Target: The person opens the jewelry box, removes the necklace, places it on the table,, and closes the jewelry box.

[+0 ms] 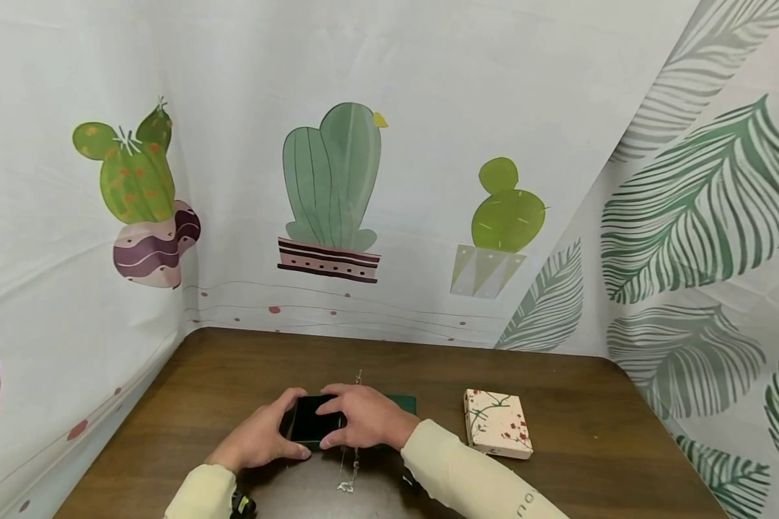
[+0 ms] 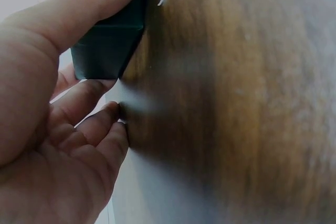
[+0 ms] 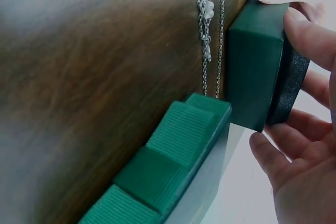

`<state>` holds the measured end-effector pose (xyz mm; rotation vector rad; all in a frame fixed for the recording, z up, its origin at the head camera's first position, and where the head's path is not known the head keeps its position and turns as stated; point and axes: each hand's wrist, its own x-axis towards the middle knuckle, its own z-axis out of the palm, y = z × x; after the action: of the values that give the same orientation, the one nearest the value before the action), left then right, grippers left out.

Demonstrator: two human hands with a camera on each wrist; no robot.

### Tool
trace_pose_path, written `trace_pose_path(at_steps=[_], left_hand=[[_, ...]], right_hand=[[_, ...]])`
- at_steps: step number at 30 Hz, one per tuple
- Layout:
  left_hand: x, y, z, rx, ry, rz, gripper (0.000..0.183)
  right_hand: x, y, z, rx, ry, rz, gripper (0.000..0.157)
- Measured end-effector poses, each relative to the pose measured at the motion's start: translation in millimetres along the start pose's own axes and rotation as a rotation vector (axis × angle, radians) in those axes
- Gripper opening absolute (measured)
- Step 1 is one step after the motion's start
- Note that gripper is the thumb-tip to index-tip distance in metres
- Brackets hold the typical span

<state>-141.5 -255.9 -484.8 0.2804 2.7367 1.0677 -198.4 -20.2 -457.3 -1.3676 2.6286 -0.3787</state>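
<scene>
A small dark green box point(image 3: 255, 61) with a black padded insert point(image 1: 316, 419) at its open face sits between both hands. The left hand point(image 1: 262, 435) grips the box at its left end, thumb along the near side and fingers at the far side. From the right, the right hand point(image 1: 368, 418) pinches the black insert between thumb and fingers at its opposite edges; the insert stands partly out of the box. Beside the box, a silver chain necklace point(image 1: 347, 484) lies on the table, partly hidden under the right hand. A green piece with ribbed ribbon folds point(image 3: 178, 142) lies next to the chain.
A flat cream box with red flowers and green branches point(image 1: 498, 424) lies right of the right forearm. The brown wooden table point(image 1: 571, 404) reaches back to a white cloth point(image 1: 422, 144) printed with cacti and leaves.
</scene>
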Motion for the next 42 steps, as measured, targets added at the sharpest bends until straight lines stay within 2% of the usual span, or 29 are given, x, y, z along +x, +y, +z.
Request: trace_pose_path(at_steps=[13, 17, 21, 27, 42], left_hand=[[1.0, -2.6, 0.9, -0.004, -0.007, 0.004, 0.092], [0.6, -3.7, 2.4, -0.008, -0.009, 0.002, 0.092], [-0.3, -3.3, 2.1, -0.006, -0.004, -0.007, 0.092], [0.0, -2.5, 0.9, -0.006, -0.002, -0.019, 0.092], [-0.2, -4.2, 1.3, -0.016, -0.010, -0.005, 0.092]], right_hand=[[1, 0, -0.7, 0.035, -0.039, 0.015, 0.056], [-1, 4, 0.0, 0.085, -0.036, 0.005, 0.061], [-2, 7, 1.3, 0.117, -0.009, 0.012, 0.054], [-2, 9, 2.3, 0.089, 0.012, 0.032, 0.045], [-1, 4, 3.1, 0.009, 0.006, 0.084, 0.046]])
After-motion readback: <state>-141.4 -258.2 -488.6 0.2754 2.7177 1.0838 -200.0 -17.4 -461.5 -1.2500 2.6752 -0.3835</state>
